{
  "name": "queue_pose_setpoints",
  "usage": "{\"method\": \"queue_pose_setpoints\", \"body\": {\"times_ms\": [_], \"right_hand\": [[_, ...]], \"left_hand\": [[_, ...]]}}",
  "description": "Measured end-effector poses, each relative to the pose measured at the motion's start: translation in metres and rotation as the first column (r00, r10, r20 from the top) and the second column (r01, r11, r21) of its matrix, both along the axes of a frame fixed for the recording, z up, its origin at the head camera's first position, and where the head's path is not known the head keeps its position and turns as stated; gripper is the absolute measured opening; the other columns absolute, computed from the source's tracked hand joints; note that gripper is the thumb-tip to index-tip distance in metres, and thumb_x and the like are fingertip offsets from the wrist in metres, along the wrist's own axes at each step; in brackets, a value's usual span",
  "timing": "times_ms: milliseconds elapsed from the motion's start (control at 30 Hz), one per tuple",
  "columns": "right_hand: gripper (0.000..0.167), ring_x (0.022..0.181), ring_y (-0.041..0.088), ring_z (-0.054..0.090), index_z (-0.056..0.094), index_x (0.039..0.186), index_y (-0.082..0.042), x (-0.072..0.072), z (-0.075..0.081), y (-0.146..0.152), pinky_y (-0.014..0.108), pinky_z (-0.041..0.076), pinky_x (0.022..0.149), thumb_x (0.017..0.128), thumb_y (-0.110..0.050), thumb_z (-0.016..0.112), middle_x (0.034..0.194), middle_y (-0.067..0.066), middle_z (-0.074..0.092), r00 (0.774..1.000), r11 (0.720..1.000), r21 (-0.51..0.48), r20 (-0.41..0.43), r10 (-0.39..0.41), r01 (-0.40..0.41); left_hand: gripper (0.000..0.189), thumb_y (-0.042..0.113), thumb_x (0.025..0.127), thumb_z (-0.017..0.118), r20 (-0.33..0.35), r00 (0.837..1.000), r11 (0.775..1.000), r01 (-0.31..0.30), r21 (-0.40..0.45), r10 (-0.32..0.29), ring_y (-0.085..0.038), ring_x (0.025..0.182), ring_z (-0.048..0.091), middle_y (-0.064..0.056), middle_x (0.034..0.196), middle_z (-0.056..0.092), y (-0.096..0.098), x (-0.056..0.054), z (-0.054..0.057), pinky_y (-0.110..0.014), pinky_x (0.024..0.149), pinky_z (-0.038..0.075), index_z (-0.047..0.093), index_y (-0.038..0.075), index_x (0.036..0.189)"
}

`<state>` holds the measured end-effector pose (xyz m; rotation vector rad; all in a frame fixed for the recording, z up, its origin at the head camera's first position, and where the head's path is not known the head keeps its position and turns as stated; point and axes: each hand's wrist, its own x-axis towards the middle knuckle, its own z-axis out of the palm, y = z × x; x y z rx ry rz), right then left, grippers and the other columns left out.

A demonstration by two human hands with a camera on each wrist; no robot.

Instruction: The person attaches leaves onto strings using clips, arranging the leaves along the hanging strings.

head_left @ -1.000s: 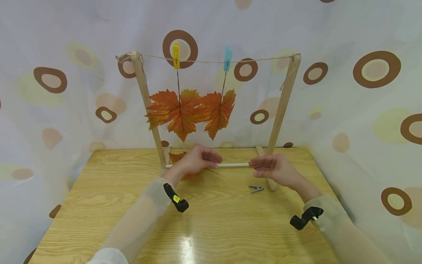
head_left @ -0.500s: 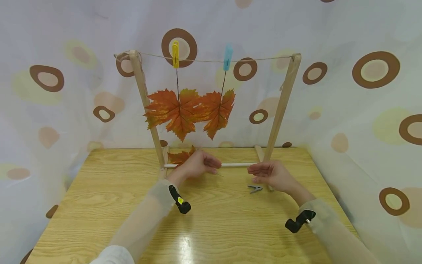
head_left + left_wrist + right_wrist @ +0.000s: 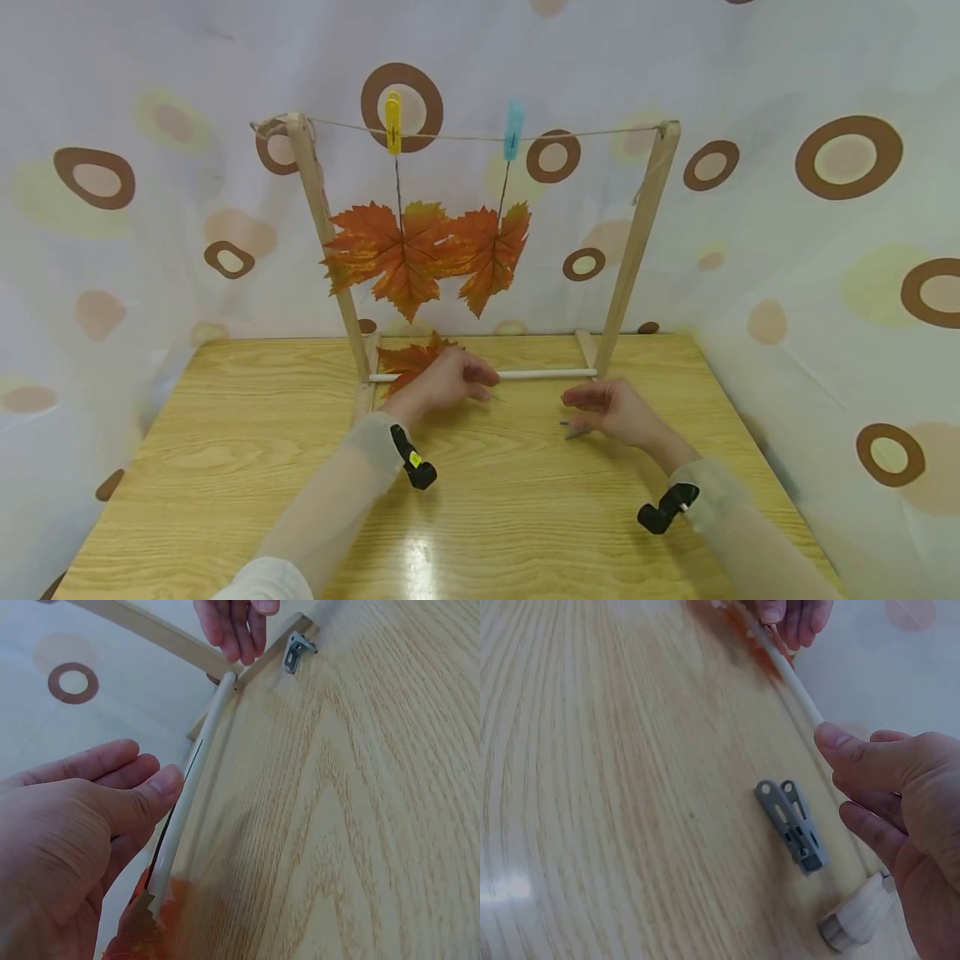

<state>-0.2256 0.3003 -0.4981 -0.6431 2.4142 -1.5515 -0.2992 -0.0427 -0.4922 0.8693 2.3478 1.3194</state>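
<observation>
My left hand (image 3: 450,379) hovers over a loose orange maple leaf (image 3: 408,362) that lies by the white rod (image 3: 543,374). In the left wrist view the leaf's dark stem (image 3: 196,754) runs just past the thumb; the fingers look relaxed, not closed on it. To the right, my right hand (image 3: 618,408) is held above the table with thumb and fingers apart, partly hiding a grey clothespin (image 3: 791,825) in the head view. The right wrist view shows that clothespin lying on the wood, untouched, beside the fingers.
Across a wooden frame (image 3: 637,250) runs a string (image 3: 457,137). From it hang two orange leaves (image 3: 405,254), held by a yellow clothespin (image 3: 393,123) and a blue clothespin (image 3: 513,131). A patterned curtain (image 3: 772,250) stands behind the wooden table (image 3: 480,508).
My right hand has come down and nearer, now covering part of the grey clothespin. My left hand has shifted slightly, and more of the loose leaf shows behind it.
</observation>
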Motion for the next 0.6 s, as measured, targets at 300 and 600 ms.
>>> {"method": "queue_pose_setpoints", "body": {"times_ms": [300, 600], "right_hand": [[0.044, 0.120, 0.044, 0.067, 0.069, 0.128, 0.012, 0.001, -0.011, 0.004, 0.054, 0.052, 0.103, 0.089, -0.002, 0.085, 0.125, 0.025, 0.071, 1.000, 0.995, 0.096, -0.002, -0.019, 0.020], [0.046, 0.115, 0.036, 0.071, 0.072, 0.126, 0.007, 0.000, -0.021, 0.003, 0.043, 0.057, 0.098, 0.086, -0.008, 0.089, 0.122, 0.018, 0.074, 1.000, 0.986, 0.164, -0.020, -0.004, 0.007]], "left_hand": [[0.027, -0.002, 0.092, 0.081, -0.037, 0.999, 0.999, 0.029, -0.037, -0.030, -0.018, 0.109, 0.073, -0.005, 0.112, 0.079, 0.003, -0.002, -0.002, -0.033, 0.095, 0.058, 0.079, 0.000, 0.119], [0.019, 0.005, 0.097, 0.078, -0.149, 0.988, 0.991, 0.031, -0.134, -0.051, -0.017, 0.106, 0.072, 0.002, 0.107, 0.079, 0.003, -0.003, -0.005, -0.035, 0.096, 0.058, 0.082, 0.006, 0.116]]}}
